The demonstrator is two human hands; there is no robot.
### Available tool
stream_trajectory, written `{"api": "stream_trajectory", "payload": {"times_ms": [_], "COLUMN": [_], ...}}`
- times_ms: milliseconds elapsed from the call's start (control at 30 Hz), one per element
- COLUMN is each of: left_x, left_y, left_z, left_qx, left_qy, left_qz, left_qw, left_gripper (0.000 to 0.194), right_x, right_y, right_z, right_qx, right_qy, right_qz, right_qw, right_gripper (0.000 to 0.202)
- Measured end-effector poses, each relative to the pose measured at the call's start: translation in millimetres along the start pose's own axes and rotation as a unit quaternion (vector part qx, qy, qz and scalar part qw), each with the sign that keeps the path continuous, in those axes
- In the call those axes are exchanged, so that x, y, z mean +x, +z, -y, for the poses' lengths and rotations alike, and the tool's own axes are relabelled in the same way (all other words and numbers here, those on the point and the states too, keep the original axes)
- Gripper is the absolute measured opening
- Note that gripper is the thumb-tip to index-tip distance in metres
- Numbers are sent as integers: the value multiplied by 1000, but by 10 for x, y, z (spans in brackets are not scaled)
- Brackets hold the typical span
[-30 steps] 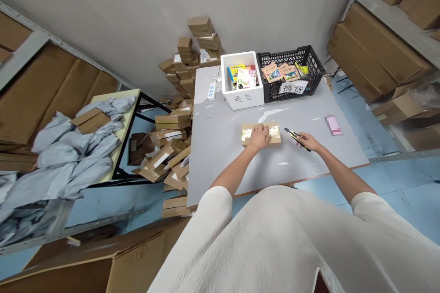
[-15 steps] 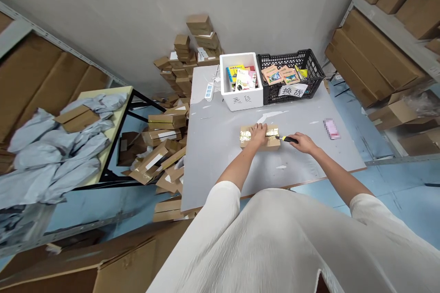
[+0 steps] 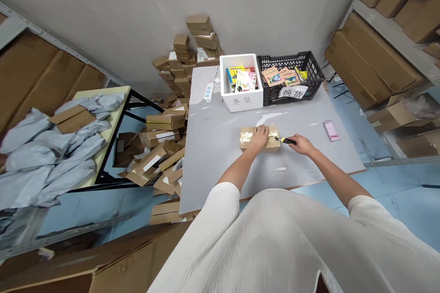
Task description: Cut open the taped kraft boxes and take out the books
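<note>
A small cardboard box (image 3: pixel 244 138) with shiny clear tape along its top lies on the grey table (image 3: pixel 213 160). Flat on the box's top rests my left hand (image 3: pixel 260 136), fingers stretched out toward the far side. My right hand (image 3: pixel 301 144) is wrapped round a yellow and black box cutter (image 3: pixel 288 141). The cutter's tip meets the tape near the right end of the box, and the blade itself is too small to make out clearly.
Behind the box stand a white foam bin (image 3: pixel 242 104) and a black plastic crate (image 3: pixel 305 94), both holding books. A pink blurred item (image 3: pixel 331 131) lies at right. Cardboard boxes (image 3: pixel 165 139) are heaped left of the table; grey mailer bags (image 3: pixel 65 146) cover a side table.
My right hand has moved slightly left, bringing the cutter's tip a little further in over the taped top. The left hand stays on the box.
</note>
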State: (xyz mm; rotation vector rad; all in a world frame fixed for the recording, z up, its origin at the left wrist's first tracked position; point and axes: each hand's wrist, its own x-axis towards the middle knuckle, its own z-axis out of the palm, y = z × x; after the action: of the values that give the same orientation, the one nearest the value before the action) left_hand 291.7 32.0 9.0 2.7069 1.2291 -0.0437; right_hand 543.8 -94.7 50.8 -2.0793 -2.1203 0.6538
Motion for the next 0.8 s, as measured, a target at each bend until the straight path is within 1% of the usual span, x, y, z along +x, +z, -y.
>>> {"api": "stream_trajectory", "payload": {"times_ms": [200, 333, 433, 500, 567, 700, 800], "left_x": [-44, -76, -103, -122, -139, -158, -176], "left_y": [114, 94, 53, 31, 22, 26, 7], "left_z": [-11, -1, -10, -16, -17, -27, -55], "left_qx": [-12, -18, -31, -47, -64, -74, -79], "left_qy": [-5, -6, -20, -28, -33, -38, -45], "left_qz": [-15, -14, -2, 7, 13, 15, 9], "left_qw": [1000, 1000, 999, 998, 997, 996, 996], "left_gripper": [60, 61, 60, 61, 61, 62, 64], "right_x": [3, -3, -17, -26, -31, -21, 11], "right_y": [103, 195, 239, 240, 206, 57, -8], "right_z": [56, 103, 81, 13, -109, -441, -576], "right_qx": [-10, 2, 8, 6, 8, 25, 42], "right_qy": [-11, 9, 20, 17, 23, 80, 63], "right_qz": [-19, -30, -46, -51, -68, -150, -134], "right_qw": [1000, 1000, 999, 999, 997, 985, 988], "right_gripper": [43, 43, 44, 45, 46, 51, 53]}}
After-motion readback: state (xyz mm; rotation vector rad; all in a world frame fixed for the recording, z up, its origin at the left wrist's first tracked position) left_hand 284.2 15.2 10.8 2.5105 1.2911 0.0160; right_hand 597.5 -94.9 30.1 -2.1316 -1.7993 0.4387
